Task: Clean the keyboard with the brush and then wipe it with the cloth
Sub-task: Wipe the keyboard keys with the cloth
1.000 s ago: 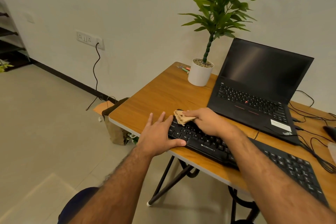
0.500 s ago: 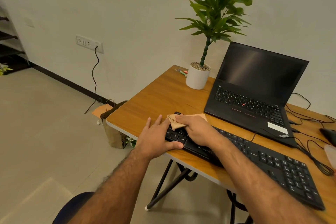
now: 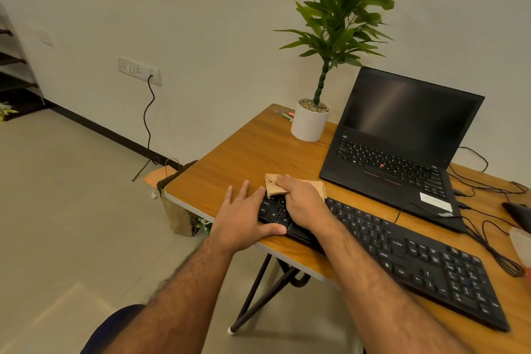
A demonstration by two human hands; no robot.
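Note:
A long black keyboard (image 3: pixel 402 253) lies along the front edge of the wooden table (image 3: pixel 244 152). My right hand (image 3: pixel 304 201) sits on its left end, fingers bent over a tan cloth (image 3: pixel 273 187) and pressing it onto the keys. The cloth sticks out past the fingertips and behind the hand. My left hand (image 3: pixel 244 218) rests at the keyboard's left end with fingers straight on the table and thumb against the front edge. No brush is in view.
An open black laptop (image 3: pixel 402 129) stands behind the keyboard, with a white potted plant (image 3: pixel 309 123) to its left. Black cables (image 3: pixel 488 238) and a dark mouse (image 3: pixel 517 213) lie at the right. A paper bag (image 3: pixel 178 215) stands on the floor beside the table.
My right hand has slid the cloth leftward along the keys toward the keyboard's left end. My left hand has stayed at that end.

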